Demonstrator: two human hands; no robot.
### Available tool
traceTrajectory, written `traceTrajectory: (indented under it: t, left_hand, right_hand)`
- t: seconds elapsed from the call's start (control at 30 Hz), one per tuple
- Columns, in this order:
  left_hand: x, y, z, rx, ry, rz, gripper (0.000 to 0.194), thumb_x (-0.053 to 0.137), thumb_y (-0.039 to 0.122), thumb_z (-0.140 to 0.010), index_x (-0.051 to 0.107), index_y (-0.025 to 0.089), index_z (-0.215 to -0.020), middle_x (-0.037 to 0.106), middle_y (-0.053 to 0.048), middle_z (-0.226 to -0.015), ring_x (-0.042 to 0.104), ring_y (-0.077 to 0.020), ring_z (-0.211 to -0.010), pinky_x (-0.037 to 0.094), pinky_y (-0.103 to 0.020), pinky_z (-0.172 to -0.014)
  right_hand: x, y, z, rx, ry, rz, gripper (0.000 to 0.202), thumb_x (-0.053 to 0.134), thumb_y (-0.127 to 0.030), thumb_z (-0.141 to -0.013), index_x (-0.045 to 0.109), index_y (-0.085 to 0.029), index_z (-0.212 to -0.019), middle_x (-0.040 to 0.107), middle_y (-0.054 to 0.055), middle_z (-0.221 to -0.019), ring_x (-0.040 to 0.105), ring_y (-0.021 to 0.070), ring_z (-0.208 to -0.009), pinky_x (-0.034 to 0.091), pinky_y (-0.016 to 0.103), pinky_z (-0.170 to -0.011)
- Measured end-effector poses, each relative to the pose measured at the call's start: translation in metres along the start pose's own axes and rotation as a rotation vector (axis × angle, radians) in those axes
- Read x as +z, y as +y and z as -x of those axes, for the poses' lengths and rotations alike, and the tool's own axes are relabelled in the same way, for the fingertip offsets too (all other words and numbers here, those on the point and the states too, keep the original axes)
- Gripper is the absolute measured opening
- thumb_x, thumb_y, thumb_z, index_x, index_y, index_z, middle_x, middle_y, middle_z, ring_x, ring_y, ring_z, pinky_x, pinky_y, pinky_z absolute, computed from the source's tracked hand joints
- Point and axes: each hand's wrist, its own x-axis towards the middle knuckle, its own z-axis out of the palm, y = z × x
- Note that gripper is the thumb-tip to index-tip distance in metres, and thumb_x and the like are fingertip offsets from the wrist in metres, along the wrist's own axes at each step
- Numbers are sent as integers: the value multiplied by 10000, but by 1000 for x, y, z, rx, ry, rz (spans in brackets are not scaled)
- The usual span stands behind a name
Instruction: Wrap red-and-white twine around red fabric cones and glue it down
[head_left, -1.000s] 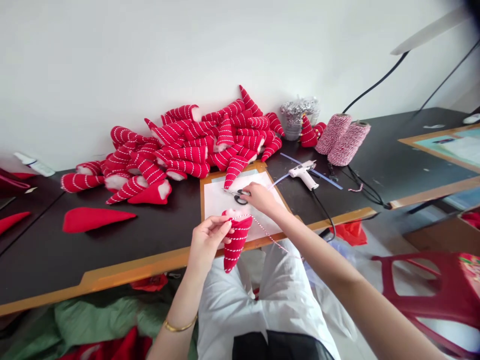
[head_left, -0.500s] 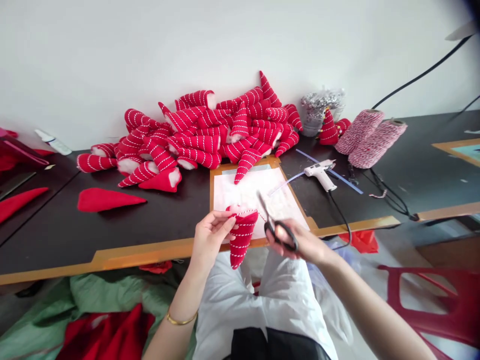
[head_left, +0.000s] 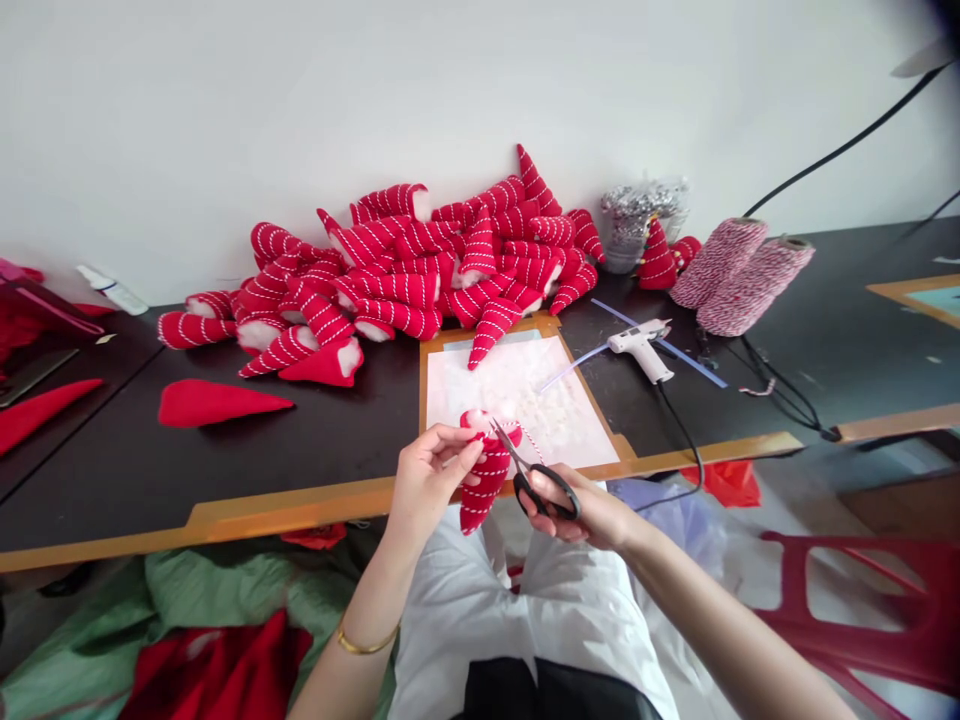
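Note:
Between the thumb and fingers of my left hand (head_left: 442, 470) is a stuffed red cone (head_left: 491, 478) wound with red-and-white twine, its tip hanging down. White filling shows at its wide top end. My right hand (head_left: 581, 508) grips black-handled scissors (head_left: 551, 492), whose blades reach to the cone's top edge near my left fingertips. A loose tail of twine (head_left: 534, 445) trails from the cone's rim toward my right hand. Beneath the cone and scissors lies a white sheet (head_left: 457, 385) on the table.
A heap of twine-wound red cones (head_left: 405, 265) lies against the wall. A plain red cone (head_left: 221, 402) rests at left. To the right are a white glue gun (head_left: 641, 345) with its cord, two twine spools (head_left: 754, 285) and a clear tub (head_left: 626, 235). A red stool (head_left: 862, 590) stands at lower right.
The scissors have moved left, from beside the cone to its top edge, with my right hand. My left hand still holds the cone and has shifted slightly right.

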Motion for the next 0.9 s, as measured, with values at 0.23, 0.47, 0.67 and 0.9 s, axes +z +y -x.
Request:
traceTrajectory:
  t: [0.23, 0.47, 0.67, 0.9]
  left_hand:
    - [0, -3, 1, 10, -19, -1, 321, 825, 425, -723, 708, 164, -868, 727, -30, -759, 713, -178, -730, 561, -194, -510]
    - [-7, -5, -4, -25, 12, 59, 326, 832, 405, -711, 702, 158, -878, 726, -27, -741, 696, -153, -681, 556, -188, -508]
    - [-9, -4, -10, -46, 62, 73, 372, 864, 407, -661, 696, 152, -873, 732, -36, -756, 701, -164, -699, 551, -186, -499]
    - [-15, -7, -14, -43, 70, 47, 378, 876, 395, -646, 708, 153, -882, 731, -42, -774, 705, -180, -731, 568, -201, -515]
  right_hand:
    - [5, 12, -9, -43, 116, 72, 563, 628, -699, -848, 491, -181, -676, 416, -56, -519, 227, 47, -410, 141, 204, -375]
    - [-30, -9, -28, -218, 451, 419, 456, 649, -593, -849, 570, -173, -688, 523, -17, -564, 379, 85, -440, 280, 212, -418]
    - [-58, -12, -59, -318, 810, 778, 241, 622, -255, -876, 742, -128, -1043, 654, 17, -582, 603, 165, -510, 460, 245, -523]
    - [-106, -34, -39, -418, 1118, 941, 248, 567, -245, -936, 729, -147, -1097, 717, 143, -1131, 676, 255, -1018, 527, 342, -881]
